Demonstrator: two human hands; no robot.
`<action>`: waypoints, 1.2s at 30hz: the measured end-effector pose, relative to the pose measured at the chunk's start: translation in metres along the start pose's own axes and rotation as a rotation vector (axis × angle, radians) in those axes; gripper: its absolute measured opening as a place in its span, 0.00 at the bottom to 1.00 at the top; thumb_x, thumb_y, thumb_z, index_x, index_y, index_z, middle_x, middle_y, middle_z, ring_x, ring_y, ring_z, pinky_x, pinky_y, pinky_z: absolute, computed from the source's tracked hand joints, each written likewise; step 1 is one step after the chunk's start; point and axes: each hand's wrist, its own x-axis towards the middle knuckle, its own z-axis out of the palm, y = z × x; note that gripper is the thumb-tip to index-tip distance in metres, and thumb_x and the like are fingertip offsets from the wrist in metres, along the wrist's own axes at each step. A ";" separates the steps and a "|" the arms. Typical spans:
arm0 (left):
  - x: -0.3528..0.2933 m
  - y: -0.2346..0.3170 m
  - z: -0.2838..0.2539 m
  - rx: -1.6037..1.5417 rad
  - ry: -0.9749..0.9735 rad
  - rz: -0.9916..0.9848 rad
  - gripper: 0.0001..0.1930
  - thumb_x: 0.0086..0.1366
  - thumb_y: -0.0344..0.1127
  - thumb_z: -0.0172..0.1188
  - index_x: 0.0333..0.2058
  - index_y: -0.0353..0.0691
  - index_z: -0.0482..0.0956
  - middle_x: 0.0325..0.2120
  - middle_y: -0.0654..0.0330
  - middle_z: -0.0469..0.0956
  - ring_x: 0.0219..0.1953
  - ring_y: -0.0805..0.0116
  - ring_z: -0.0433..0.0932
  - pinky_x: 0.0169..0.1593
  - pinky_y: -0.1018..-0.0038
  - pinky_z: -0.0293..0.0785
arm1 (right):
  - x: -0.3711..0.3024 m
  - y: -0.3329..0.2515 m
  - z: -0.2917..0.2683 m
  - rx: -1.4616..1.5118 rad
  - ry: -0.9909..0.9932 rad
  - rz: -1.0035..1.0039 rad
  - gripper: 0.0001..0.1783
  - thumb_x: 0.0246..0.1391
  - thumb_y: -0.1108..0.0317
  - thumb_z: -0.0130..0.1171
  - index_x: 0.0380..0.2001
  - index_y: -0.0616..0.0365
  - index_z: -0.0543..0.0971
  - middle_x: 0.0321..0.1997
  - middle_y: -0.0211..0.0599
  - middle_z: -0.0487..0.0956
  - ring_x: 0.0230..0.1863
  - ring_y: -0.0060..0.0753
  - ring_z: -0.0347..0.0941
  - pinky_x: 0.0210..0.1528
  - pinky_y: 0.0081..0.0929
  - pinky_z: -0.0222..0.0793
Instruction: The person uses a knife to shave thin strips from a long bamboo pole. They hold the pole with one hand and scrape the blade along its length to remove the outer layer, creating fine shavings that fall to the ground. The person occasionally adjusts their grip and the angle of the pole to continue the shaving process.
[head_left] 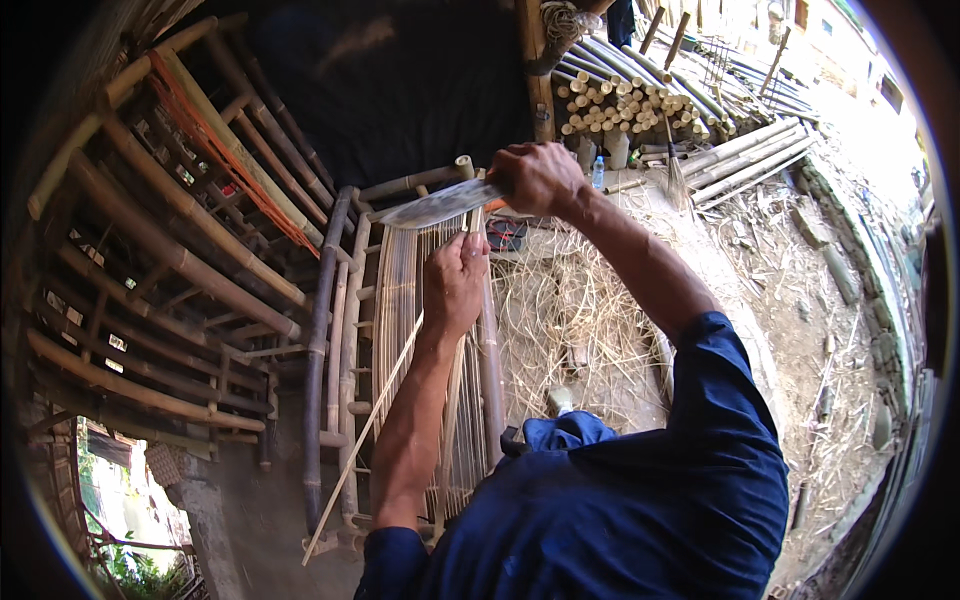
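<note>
My right hand [540, 178] is closed around the handle of a large knife [432, 207], its broad grey blade pointing left and held nearly level. Just below the blade, my left hand [458, 280] pinches a thin bamboo strip [477, 218], whose upper end stands up beside the knife. Whether the edge touches the strip, I cannot tell. A long pale strip [368, 428] slants from near my left forearm down to the lower left; its link to my hand is hidden. Under both hands lies a bamboo bench [491, 375] covered with many thin lengthwise strips [395, 300].
Bamboo framework [190, 255] with an orange cord stands at the left. Curly shavings [570, 300] litter the floor to the right. Farther back are stacked bamboo poles [630, 108], a water bottle [598, 172], a broom [676, 180] and a dark sheet [390, 90].
</note>
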 end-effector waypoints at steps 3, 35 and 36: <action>-0.049 0.024 -0.025 0.164 -0.199 -0.211 0.17 0.74 0.41 0.50 0.30 0.33 0.75 0.18 0.50 0.74 0.19 0.62 0.71 0.25 0.67 0.67 | -0.010 0.059 -0.017 -0.153 -0.407 0.602 0.13 0.61 0.58 0.52 0.31 0.52 0.80 0.31 0.35 0.83 0.29 0.37 0.80 0.34 0.39 0.76; 0.017 -0.225 -0.121 0.426 -0.042 -0.762 0.42 0.66 0.64 0.53 0.68 0.39 0.59 0.55 0.41 0.74 0.57 0.48 0.75 0.58 0.57 0.72 | -0.032 -0.109 0.352 1.721 -0.523 1.462 0.23 0.55 0.52 0.68 0.28 0.65 0.78 0.21 0.38 0.75 0.23 0.40 0.77 0.26 0.40 0.78; -0.038 -0.258 -0.135 0.473 -0.106 -0.893 0.40 0.68 0.64 0.50 0.67 0.37 0.61 0.57 0.41 0.73 0.58 0.45 0.74 0.60 0.57 0.70 | -0.019 -0.088 0.378 1.765 -0.505 1.518 0.24 0.55 0.51 0.68 0.26 0.65 0.77 0.20 0.40 0.75 0.21 0.41 0.77 0.25 0.41 0.78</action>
